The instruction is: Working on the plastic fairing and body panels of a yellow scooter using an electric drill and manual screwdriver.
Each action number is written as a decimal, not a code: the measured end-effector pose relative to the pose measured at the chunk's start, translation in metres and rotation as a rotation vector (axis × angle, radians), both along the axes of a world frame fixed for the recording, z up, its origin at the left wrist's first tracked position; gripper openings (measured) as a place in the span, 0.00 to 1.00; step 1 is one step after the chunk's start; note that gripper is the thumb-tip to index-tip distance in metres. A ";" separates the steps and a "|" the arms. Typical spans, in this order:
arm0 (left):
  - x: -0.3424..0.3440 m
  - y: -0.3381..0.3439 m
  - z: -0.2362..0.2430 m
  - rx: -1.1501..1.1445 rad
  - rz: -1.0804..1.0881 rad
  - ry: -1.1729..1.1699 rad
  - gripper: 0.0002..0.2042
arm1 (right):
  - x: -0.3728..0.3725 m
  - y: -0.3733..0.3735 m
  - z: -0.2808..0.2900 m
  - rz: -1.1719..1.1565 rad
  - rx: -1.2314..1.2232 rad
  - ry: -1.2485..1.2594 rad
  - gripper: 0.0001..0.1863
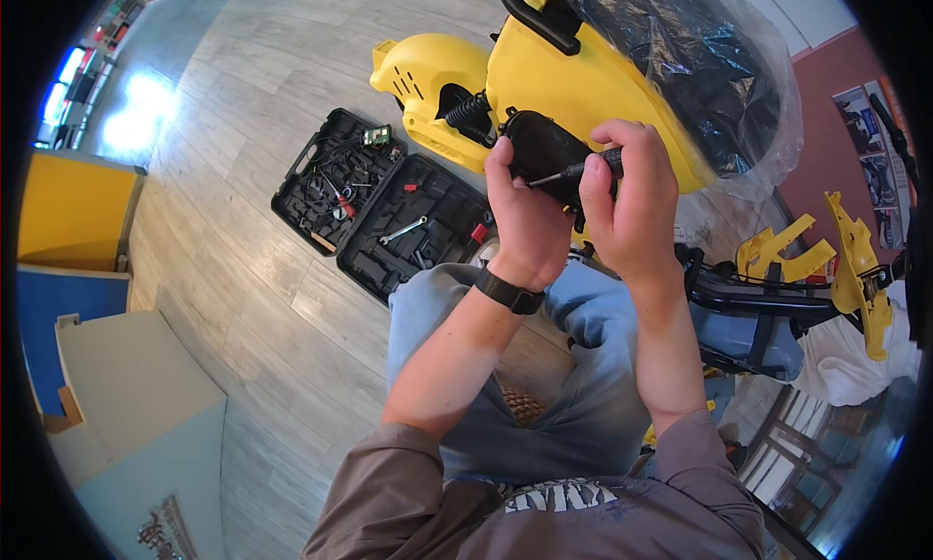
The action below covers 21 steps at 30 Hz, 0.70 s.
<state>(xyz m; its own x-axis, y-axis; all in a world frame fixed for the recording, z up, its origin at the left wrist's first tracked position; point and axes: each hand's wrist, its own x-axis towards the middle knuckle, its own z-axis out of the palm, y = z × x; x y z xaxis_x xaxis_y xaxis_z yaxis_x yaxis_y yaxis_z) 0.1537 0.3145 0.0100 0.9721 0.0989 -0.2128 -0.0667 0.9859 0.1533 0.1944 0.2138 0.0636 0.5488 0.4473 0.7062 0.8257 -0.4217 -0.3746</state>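
My left hand (530, 220) is closed around a black rounded plastic part (542, 140), its thumb along the near left edge. In my right hand (637, 201) is a screwdriver (558, 177) with a dark handle. Its thin shaft points left across the plastic part, and the tip lies close to my left palm; whether it sits on a screw I cannot tell. Just beyond both hands stands a yellow scooter body (530, 69) with a black coil spring (467, 110) at its left side. The fingers of my left hand are mostly hidden behind the part.
An open black tool case (364, 254) lies on the floor to the left, with a combination wrench (403, 230) and several tools inside. Clear plastic wraps the scooter's dark seat (695, 60). At right are a black frame (748, 298) and yellow panels (855, 269). Cabinets (146, 375) stand at left.
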 end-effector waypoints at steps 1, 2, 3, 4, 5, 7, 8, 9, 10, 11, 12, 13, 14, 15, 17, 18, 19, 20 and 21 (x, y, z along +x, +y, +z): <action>0.000 0.001 0.000 -0.007 -0.006 -0.002 0.25 | 0.001 -0.001 0.001 0.000 0.001 0.001 0.13; 0.000 0.001 0.000 -0.014 -0.011 -0.003 0.25 | 0.002 -0.002 0.002 0.000 -0.019 -0.014 0.13; 0.000 0.001 0.001 -0.014 -0.011 -0.003 0.25 | 0.002 -0.002 0.003 0.001 -0.039 -0.030 0.13; 0.000 0.001 0.001 -0.017 -0.007 -0.008 0.25 | 0.001 -0.002 0.004 0.001 -0.039 -0.031 0.13; 0.000 0.000 0.001 -0.019 -0.002 -0.012 0.25 | -0.002 -0.002 0.007 -0.031 -0.067 -0.038 0.13; 0.000 0.000 0.001 -0.010 0.006 0.008 0.25 | -0.006 -0.001 0.011 -0.063 -0.095 -0.046 0.13; 0.001 0.000 0.001 0.000 0.015 0.028 0.25 | -0.008 -0.001 0.012 -0.087 -0.120 -0.037 0.13; 0.001 0.000 0.001 0.000 0.014 0.028 0.25 | -0.009 0.000 0.013 -0.111 -0.144 -0.028 0.13; 0.001 -0.001 0.000 -0.003 0.005 0.018 0.25 | -0.010 0.002 0.012 -0.112 -0.145 -0.029 0.13; 0.001 -0.001 0.000 -0.006 -0.004 0.008 0.25 | -0.010 0.003 0.011 -0.100 -0.078 -0.009 0.13; 0.000 -0.001 -0.001 -0.005 -0.003 0.009 0.25 | -0.011 0.004 0.009 -0.086 -0.010 0.013 0.13; 0.000 -0.001 -0.002 -0.004 -0.018 0.013 0.25 | -0.012 0.005 0.009 -0.085 -0.009 0.013 0.13; -0.001 -0.001 -0.003 -0.003 -0.033 0.017 0.25 | -0.014 0.006 0.008 -0.054 0.004 0.052 0.14; -0.001 0.000 -0.004 -0.003 -0.032 0.017 0.25 | -0.015 0.007 0.007 -0.024 0.017 0.091 0.14; -0.002 0.001 -0.005 -0.024 -0.032 0.037 0.25 | -0.012 0.006 0.006 -0.007 0.012 0.084 0.14; -0.001 0.001 -0.004 -0.025 -0.033 0.036 0.25 | -0.009 0.004 0.006 0.005 0.005 0.075 0.14; -0.001 0.000 -0.002 -0.021 -0.026 0.040 0.25 | -0.008 0.002 0.007 0.004 0.004 0.074 0.14; 0.000 0.000 0.000 -0.016 -0.019 0.045 0.25 | -0.007 0.000 0.008 0.002 0.003 0.088 0.13; 0.000 0.001 0.001 -0.016 -0.019 0.045 0.25 | -0.006 0.000 0.010 -0.001 0.003 0.102 0.11</action>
